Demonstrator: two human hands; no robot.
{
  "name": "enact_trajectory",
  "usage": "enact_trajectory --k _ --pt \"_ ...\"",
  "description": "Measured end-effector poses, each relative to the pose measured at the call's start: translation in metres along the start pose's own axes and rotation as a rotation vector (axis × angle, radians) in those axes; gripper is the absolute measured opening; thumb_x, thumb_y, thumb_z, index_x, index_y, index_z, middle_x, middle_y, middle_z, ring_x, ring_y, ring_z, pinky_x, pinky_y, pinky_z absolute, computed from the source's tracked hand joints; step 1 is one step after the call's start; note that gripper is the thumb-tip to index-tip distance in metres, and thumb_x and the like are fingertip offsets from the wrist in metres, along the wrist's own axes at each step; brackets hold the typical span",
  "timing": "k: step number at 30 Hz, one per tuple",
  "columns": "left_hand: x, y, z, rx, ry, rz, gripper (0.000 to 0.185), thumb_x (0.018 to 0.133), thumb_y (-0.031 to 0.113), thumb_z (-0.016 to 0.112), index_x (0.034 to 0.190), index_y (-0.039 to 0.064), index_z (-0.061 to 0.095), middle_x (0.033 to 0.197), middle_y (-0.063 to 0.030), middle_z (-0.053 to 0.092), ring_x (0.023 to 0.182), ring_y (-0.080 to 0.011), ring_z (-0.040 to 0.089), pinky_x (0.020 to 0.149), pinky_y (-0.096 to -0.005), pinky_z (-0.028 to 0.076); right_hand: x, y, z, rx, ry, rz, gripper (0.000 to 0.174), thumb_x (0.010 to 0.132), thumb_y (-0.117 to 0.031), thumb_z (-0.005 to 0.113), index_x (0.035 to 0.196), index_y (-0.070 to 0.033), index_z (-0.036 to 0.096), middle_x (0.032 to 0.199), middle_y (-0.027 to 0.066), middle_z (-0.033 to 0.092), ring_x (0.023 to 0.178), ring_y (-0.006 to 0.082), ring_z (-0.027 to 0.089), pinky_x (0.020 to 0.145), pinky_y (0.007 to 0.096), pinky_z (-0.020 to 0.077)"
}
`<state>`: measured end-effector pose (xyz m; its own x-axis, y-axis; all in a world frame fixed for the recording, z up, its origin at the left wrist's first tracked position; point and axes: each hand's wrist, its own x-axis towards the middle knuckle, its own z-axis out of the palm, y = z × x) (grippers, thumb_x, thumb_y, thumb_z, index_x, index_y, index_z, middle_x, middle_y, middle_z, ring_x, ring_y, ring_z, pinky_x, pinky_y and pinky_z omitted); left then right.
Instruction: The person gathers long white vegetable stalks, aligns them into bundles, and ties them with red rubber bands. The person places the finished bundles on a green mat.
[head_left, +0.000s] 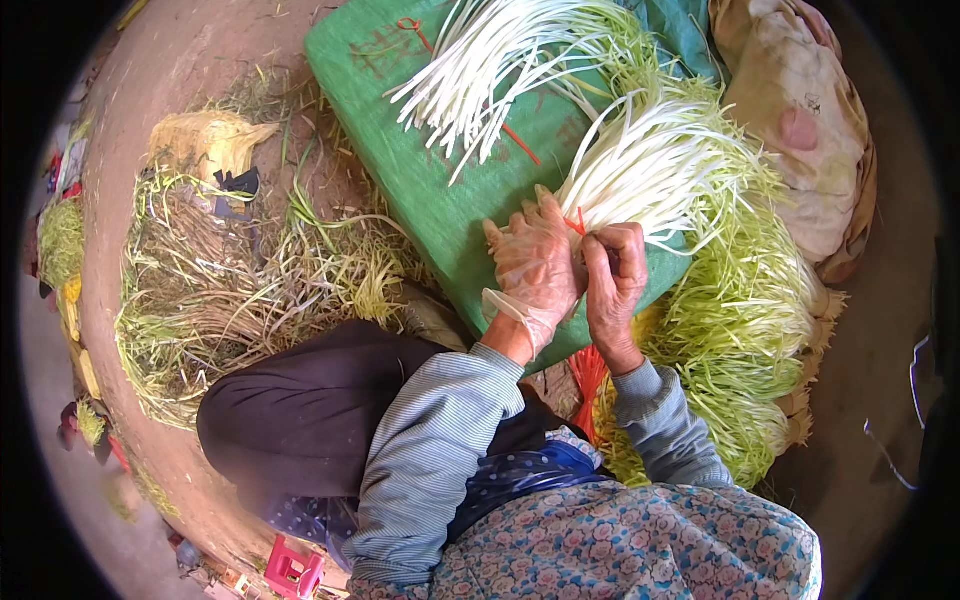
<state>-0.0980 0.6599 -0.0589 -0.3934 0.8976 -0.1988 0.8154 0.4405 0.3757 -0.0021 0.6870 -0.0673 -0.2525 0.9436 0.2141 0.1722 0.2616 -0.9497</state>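
Observation:
A bundle of long white-stemmed greens (652, 165) lies on a green woven-plastic-covered block (450, 217) before me. A thin red tie (576, 223) goes round the bundle near its stem ends. My left hand (532, 255), in a clear plastic glove, holds the bundle at those ends and hides them; its thumb is out of sight. Close beside it, my bare right hand (619, 270) pinches the red tie between thumb and curled index finger. Farther up the block lies a second, spread bunch of white stems (495, 75), with a red tie (521, 142) under it.
Pale green leafy bundles (735, 360) are heaped at my right. A stained cloth sack (795, 135) stands beyond them. Red strands (589, 382) hang below my right wrist. Dry trimmings (225, 285) litter the ground at left. A pink stool (294, 568) is at lower left.

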Motion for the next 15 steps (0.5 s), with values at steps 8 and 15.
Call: enact_trajectory --k 8,15 --pt "0.000 0.000 -0.001 -0.028 0.022 -0.003 0.096 0.069 0.044 0.077 0.138 -0.006 0.033 0.115 -0.0177 0.060 0.108 -0.0340 0.058 0.102 -0.0629 0.029 -0.005 -0.003 -0.026 -0.074 -0.066 -0.024 0.009 0.078 0.006 0.064 0.083 0.000 0.060 0.079 0.0084 0.055 0.072 0.0189 0.054 0.067 0.0291 0.0442" --pt "0.004 0.003 0.003 0.013 -0.022 -0.018 0.098 0.064 0.051 0.080 0.133 -0.005 0.037 0.112 -0.0177 0.061 0.105 -0.0339 0.059 0.103 -0.0646 0.028 -0.019 0.003 -0.041 -0.115 -0.113 0.092 0.008 0.080 0.005 0.063 0.082 -0.001 0.058 0.078 0.0065 0.052 0.071 0.0173 0.052 0.067 0.0285 0.0439"
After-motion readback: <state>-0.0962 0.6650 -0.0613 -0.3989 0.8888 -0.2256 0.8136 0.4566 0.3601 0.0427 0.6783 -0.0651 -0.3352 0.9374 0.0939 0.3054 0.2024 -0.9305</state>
